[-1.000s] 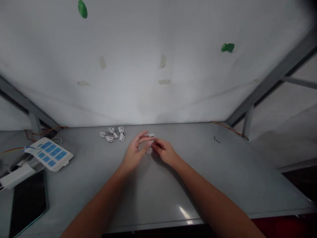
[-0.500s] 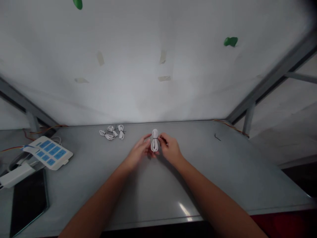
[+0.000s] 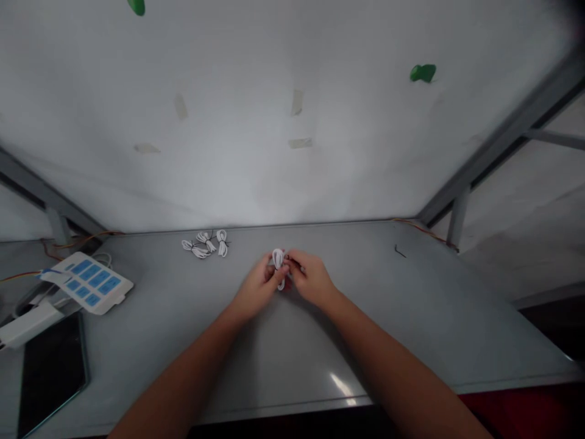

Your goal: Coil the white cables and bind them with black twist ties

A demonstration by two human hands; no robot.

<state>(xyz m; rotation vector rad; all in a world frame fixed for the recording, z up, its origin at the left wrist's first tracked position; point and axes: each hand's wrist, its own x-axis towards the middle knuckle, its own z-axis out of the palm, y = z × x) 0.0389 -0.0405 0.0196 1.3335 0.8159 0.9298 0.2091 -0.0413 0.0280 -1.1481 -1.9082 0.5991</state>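
Presently, three white bundles (image 3: 206, 242) lie tied at the table's (image 3: 292, 353) rear. My left hand (image 3: 256, 286) closes on a fourth bundle (image 3: 278, 258), its tie apparently unfinished. My right hand (image 3: 313, 277) curls beside it; whether its fingertips grip, I can't tell.

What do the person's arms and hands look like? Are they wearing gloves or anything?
No gloves: the left hand and right hand are bare. No sleeves, watch or bracelet show on the left arm or right arm. Some fingers are hidden, so I can't tell about rings.
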